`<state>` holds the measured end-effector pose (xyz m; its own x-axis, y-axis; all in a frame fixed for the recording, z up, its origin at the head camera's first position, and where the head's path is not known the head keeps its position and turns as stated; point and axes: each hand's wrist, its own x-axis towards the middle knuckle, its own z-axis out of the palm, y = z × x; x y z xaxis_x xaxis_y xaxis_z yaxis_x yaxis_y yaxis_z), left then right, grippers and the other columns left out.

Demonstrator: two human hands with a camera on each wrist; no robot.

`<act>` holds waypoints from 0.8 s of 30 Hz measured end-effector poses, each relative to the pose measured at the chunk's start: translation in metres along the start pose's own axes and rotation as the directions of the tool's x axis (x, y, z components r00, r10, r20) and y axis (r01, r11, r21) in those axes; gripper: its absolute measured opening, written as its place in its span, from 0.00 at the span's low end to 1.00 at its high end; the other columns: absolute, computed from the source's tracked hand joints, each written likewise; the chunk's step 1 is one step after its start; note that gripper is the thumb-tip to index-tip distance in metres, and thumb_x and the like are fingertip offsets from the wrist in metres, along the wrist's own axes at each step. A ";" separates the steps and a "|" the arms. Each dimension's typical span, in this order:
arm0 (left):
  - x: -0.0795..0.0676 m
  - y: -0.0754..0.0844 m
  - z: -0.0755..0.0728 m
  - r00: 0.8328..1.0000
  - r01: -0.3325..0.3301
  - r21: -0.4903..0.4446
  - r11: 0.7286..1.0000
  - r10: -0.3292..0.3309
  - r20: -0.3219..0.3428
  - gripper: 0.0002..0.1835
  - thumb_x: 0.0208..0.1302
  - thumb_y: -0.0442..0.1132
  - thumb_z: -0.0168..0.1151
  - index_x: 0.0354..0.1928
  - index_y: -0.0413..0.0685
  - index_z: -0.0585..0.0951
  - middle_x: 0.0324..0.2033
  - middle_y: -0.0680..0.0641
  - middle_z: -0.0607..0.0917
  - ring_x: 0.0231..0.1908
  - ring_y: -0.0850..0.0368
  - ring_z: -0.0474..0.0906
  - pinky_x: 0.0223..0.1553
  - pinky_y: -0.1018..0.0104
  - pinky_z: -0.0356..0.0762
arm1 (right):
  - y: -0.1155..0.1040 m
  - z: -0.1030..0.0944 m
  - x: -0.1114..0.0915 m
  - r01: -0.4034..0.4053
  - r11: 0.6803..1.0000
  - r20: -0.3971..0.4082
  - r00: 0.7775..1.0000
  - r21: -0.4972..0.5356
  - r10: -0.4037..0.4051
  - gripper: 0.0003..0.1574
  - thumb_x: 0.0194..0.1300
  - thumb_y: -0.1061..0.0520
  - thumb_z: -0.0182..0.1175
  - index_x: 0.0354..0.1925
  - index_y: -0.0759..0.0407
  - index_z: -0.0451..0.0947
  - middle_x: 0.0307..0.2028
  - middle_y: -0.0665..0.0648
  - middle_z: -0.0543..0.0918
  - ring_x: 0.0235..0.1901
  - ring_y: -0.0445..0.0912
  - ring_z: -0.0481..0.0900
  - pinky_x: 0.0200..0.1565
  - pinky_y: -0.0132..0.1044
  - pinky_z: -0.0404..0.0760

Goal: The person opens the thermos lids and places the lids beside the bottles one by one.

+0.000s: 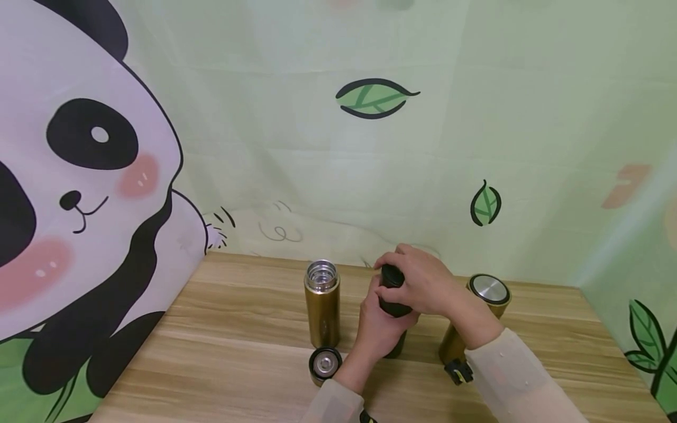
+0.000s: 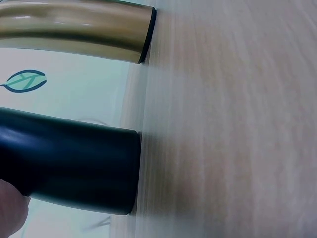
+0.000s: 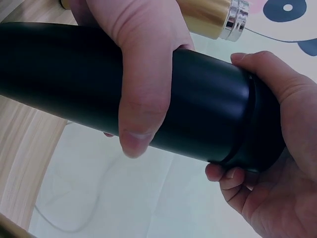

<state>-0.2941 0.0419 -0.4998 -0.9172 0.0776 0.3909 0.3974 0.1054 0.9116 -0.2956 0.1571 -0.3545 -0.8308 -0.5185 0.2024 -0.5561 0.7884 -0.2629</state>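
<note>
A black thermos flask stands upright between my hands, its base right at the tabletop in the left wrist view. My left hand is wrapped around the flask's body, with the thumb across its side in the right wrist view. Over the top, my right hand grips the black lid, fingers on one side and thumb on the other. Left of them stands a gold thermos flask with its steel mouth uncovered. Its loose lid lies inside-up in front of it, beside my left wrist.
A second gold flask, capped with a silver-topped lid, stands to the right, partly behind my right forearm. A small black-and-yellow device shows beside the right sleeve. Behind the wooden table hangs a green cloth with a panda and leaves.
</note>
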 end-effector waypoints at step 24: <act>-0.004 0.000 -0.001 0.998 0.057 0.026 0.998 -0.057 -0.001 0.40 0.56 0.48 0.77 0.69 0.60 0.68 0.58 0.57 0.84 0.58 0.59 0.81 0.60 0.58 0.79 | -0.043 -0.008 -0.001 -0.309 0.886 -0.051 0.949 -0.346 0.311 0.55 0.66 0.17 0.50 0.60 0.62 0.76 0.46 0.64 0.82 0.39 0.60 0.84 0.36 0.54 0.84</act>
<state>-0.2906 0.0405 -0.5013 -0.9384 0.0704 0.3382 0.3449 0.1357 0.9288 -0.2710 0.1261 -0.3362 -0.9602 -0.2302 0.1583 -0.2283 0.9731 0.0305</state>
